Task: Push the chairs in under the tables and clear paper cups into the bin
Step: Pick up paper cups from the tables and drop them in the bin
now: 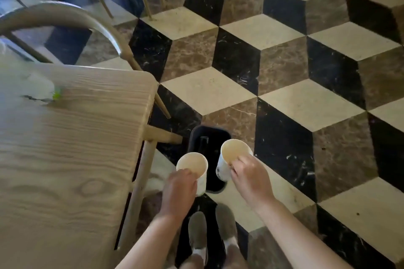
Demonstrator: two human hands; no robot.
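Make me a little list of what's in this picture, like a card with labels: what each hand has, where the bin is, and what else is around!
left hand: holds a white paper cup by its rim, upright, looks empty
right hand: holds a second white paper cup by its rim, tilted
bin: small black bin on the floor, under both cups
table: pale wooden table, left of the bin
chair: curved wooden chair beyond the table's far edge
floor: cube-pattern tiles, cream, brown, black
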